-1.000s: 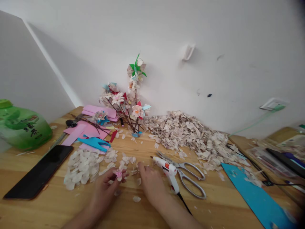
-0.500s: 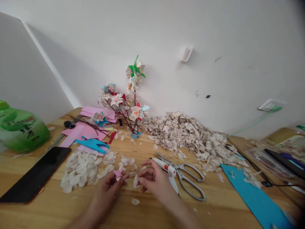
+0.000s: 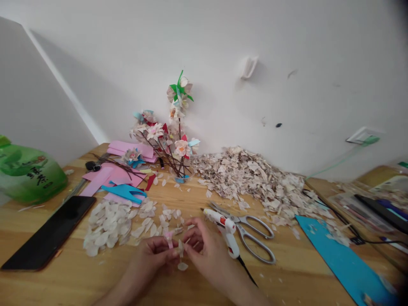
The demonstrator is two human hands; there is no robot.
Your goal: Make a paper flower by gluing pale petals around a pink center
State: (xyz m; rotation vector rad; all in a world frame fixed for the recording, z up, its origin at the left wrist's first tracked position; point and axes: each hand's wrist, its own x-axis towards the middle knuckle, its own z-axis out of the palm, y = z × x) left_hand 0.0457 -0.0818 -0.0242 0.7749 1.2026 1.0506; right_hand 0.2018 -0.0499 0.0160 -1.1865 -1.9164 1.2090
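One green bottle [image 3: 35, 174] stands at the left edge of the frame, with a flat black device [image 3: 47, 233] below it on the wooden counter [image 3: 70, 282]. To their right, pale petals [image 3: 110, 225] lie in a pile at lower left, below pink sheets [image 3: 130, 148] and a cut blue piece [image 3: 126, 192]. At lower centre, the left of the two hands, the left hand [image 3: 153, 257], has its fingers curled around a small pink piece [image 3: 170, 240]. Above, left of centre, handmade flowers [image 3: 182, 148] on brown stems stand in a clear cup [image 3: 180, 175]. Just right of the pink piece, the right hand [image 3: 205, 250] pinches a single pale petal [image 3: 181, 247] between thumb and finger, the fingertips of both hands close together. One loose petal [image 3: 182, 266] lies below. Right of the right hand are a white glue gun [image 3: 223, 223] and open grey-handled scissors [image 3: 255, 238], with a broad heap of dry flakes [image 3: 251, 178] behind them. A blue sheet [image 3: 338, 259] slants across the lower right.
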